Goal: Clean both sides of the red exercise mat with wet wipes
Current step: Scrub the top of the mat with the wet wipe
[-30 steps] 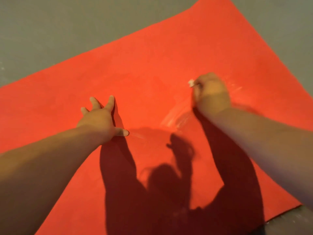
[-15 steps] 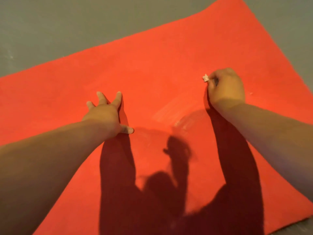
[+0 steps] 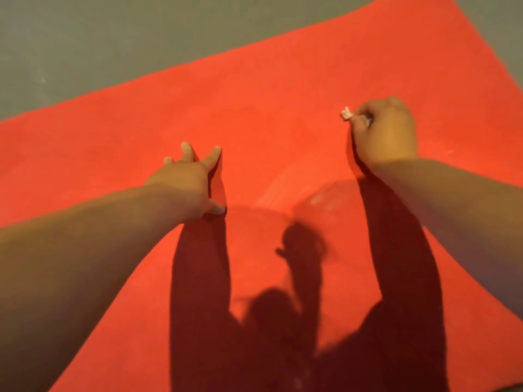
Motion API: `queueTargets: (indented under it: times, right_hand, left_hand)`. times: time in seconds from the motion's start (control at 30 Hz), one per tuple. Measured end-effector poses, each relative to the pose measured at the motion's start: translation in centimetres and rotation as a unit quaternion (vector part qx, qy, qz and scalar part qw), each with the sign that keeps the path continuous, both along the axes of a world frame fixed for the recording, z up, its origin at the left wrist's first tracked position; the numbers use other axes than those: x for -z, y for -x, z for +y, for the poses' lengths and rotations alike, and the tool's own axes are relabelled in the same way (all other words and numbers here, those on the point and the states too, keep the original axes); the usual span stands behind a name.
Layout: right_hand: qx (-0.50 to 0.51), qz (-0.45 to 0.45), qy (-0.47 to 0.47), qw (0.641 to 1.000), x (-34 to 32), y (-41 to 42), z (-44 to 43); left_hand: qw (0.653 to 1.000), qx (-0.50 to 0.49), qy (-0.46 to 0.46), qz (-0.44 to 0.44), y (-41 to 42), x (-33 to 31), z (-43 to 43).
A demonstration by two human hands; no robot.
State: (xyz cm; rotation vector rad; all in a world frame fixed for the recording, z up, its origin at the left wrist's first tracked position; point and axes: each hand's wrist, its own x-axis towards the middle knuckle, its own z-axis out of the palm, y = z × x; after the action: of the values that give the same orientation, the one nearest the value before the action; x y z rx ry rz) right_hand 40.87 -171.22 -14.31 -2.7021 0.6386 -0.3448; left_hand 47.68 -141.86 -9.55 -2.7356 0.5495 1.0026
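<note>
Nearest, at 6 o'clock, the person's dark shadow point(image 3: 283, 329) covers the red exercise mat point(image 3: 268, 94), so the surface there is hard to read. The mat's near edge runs out of frame at the bottom. Both forearms enter cut off, the left from 8 o'clock and the right from 3 o'clock. Just past the shadow's head, near centre, a pale damp sheen point(image 3: 319, 199) streaks the mat, faint and blurred. Left hand point(image 3: 186, 182), a little toward 9 o'clock of centre: fingers straight and spread apart, thumb splayed toward the middle, palm down, with fingertips and thumb tip touching the mat. Whether the palm itself bears on the mat is hidden under the hand. Right hand point(image 3: 386, 134), at 2 o'clock: fingers curled tight into a fist, set low against the mat, clamped on a wet wipe point(image 3: 345, 114). Only a small white tuft of the wipe pokes out on the thumb side; the rest is buried in the fist, and the contact with the mat beneath cannot be seen. Farther out the mat lies flat, its far edge slanting from 9 o'clock up toward 1 o'clock, and its right side is cut by the frame. Beyond that edge, from 10 to 12 o'clock, grey floor point(image 3: 113, 38).
</note>
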Motion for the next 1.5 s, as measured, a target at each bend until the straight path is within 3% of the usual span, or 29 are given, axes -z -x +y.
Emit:
queueTargets:
  times: [0.07,0.13,0.2,0.33,0.4,0.47,0.53,0.6,0.7,0.77,0.87,0.97,1.07,1.13,1.2,1.27,1.33,1.4,1.5]
  right_hand:
    - [0.040,0.019,-0.016,0.999,-0.1,-0.9,0.3]
    - [-0.004,0.009,-0.031,0.999,0.0,-1.0,4.2]
    - [-0.121,-0.009,-0.060,0.991,0.4,0.1,9.7]
    - [-0.361,-0.013,-0.059,0.931,0.3,1.8,14.1]
    - [-0.319,-0.001,-0.017,0.948,0.1,-0.4,11.0]
    - [-0.174,0.011,0.020,0.984,-0.2,-2.9,6.2]
    - [-0.027,0.037,0.012,0.999,-1.0,-4.4,2.1]
    - [0.030,0.055,-0.016,0.998,-1.4,-4.9,2.2]
    - [-0.089,0.039,-0.060,0.993,-1.0,-3.7,9.4]
    - [-0.217,0.045,-0.108,0.969,-0.7,-1.9,13.7]
    - [-0.307,0.027,-0.080,0.948,-0.3,-2.2,12.4]
    - [-0.157,0.004,-0.021,0.987,-0.6,-4.9,6.7]
    - [0.039,0.052,-0.052,0.997,-1.4,-6.6,3.3]
    - [-0.014,0.059,-0.041,0.997,-1.5,-6.5,5.6]
    - [-0.137,0.051,-0.050,0.988,-1.2,-4.9,10.4]
    - [-0.288,0.063,-0.060,0.954,-0.9,-2.5,14.2]
    - [-0.376,0.068,-0.053,0.923,-1.0,-2.3,14.2]
    - [-0.344,0.056,-0.029,0.937,-0.8,-3.9,11.2]
    - [-0.139,0.054,0.021,0.989,-1.3,-6.3,4.5]
  left_hand:
    - [1.000,-0.008,0.004,-0.001,0.0,0.0,-0.2]
    - [1.000,-0.021,0.015,-0.005,-0.1,0.1,-0.2]
    - [0.999,-0.039,0.035,-0.003,0.0,0.3,0.3]
    - [0.997,-0.050,0.062,0.003,0.3,0.6,1.1]
    - [0.997,-0.049,0.063,0.005,0.3,0.5,1.1]
    - [0.997,-0.046,0.062,0.011,0.2,0.5,1.0]
    - [0.997,-0.046,0.059,0.015,0.1,0.4,1.0]
    - [0.997,-0.048,0.056,0.020,0.1,0.4,1.0]
    - [0.997,-0.046,0.050,0.026,-0.1,0.4,0.9]
    - [0.998,-0.041,0.043,0.031,-0.1,0.4,0.9]
    - [0.998,-0.031,0.039,0.031,0.0,0.5,1.0]
    - [0.998,-0.029,0.042,0.027,-0.1,0.5,1.1]
    - [0.999,-0.014,0.030,0.017,-0.2,0.3,1.5]
    - [1.000,0.019,0.017,-0.014,-0.5,-0.2,1.7]
    - [0.996,0.043,0.022,-0.079,-1.0,-0.8,1.8]
    - [0.982,0.033,0.076,-0.167,-2.0,-1.1,1.6]
    - [0.964,0.045,0.148,-0.218,-3.2,0.1,1.8]
    - [0.961,0.062,0.177,-0.205,-4.0,2.2,2.6]
    - [0.955,0.043,0.187,-0.228,-4.0,5.2,3.7]
